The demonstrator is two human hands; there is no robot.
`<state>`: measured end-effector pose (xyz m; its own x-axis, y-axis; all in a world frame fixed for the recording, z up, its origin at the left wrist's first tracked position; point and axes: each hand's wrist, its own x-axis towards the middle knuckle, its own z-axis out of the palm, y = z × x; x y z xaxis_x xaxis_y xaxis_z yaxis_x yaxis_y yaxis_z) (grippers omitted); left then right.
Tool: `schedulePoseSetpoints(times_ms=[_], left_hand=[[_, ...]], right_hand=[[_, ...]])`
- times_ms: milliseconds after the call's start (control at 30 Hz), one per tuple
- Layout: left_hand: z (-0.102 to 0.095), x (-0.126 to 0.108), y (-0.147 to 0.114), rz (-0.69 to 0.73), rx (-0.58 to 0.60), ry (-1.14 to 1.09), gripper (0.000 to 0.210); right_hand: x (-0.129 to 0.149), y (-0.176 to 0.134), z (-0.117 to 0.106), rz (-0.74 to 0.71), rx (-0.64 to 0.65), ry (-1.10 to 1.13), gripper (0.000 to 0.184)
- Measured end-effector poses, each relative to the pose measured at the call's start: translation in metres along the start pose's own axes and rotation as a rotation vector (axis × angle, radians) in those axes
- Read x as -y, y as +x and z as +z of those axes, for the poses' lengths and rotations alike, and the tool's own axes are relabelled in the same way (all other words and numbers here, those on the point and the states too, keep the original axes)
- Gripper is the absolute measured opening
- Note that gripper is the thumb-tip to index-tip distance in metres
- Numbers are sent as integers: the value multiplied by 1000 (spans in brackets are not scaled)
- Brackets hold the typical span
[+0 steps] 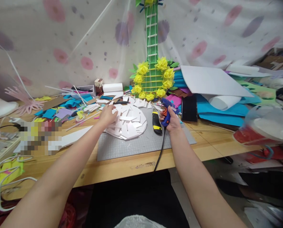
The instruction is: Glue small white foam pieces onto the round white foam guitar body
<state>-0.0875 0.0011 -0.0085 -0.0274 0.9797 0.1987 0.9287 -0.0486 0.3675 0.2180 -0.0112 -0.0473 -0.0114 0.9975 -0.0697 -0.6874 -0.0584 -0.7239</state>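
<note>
A round white disc (131, 125) covered with overlapping, angular white pieces lies on a grey cutting mat (122, 150). At the disc's upper left edge is my left hand (108, 115), its fingers curled down among the white scraps. Its fingertips are partly hidden, and I cannot make out what lies between them. My right hand (173, 120) is wrapped round a blue glue gun (165, 120) with an orange trigger, held above the mat's right side. A black cord runs down from its handle over the table edge. Between disc and glue gun lies a black and yellow utility knife (157, 123).
Behind the mat stands a green guitar-shaped craft (152, 47) with yellow paper flowers. Colored scraps (70, 103) spread on the left. A black phone (189, 109), blue sheets (219, 110) and a white board (212, 79) lie right. A bagged red cup (255, 133) sits near the right edge.
</note>
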Motion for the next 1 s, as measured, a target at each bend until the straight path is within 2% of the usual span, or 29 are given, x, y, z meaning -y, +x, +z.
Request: schedulePoseSetpoints(times_ms=[100,233,333,533,767,1000], left_hand=[[-1,16,-5,279,77,17,37],[4,27,-11,388,200,46,52],[11,29,-15,407,231,76,56],[23,33,-22,389,204,95,52],[26,35,-26,370,206,78,51],[27,33,-25,372,208,107,52]], right_hand=[[0,1,-1,14,17,9,36],[-1,1,-1,18,9,-2,35],[-2,0,1,21,-3,-18,35],[-2,0,1,33,-5,-37,35],[-4,2,-2,40,20,-23,37],[-4,0,3,23,-11,-71,34]])
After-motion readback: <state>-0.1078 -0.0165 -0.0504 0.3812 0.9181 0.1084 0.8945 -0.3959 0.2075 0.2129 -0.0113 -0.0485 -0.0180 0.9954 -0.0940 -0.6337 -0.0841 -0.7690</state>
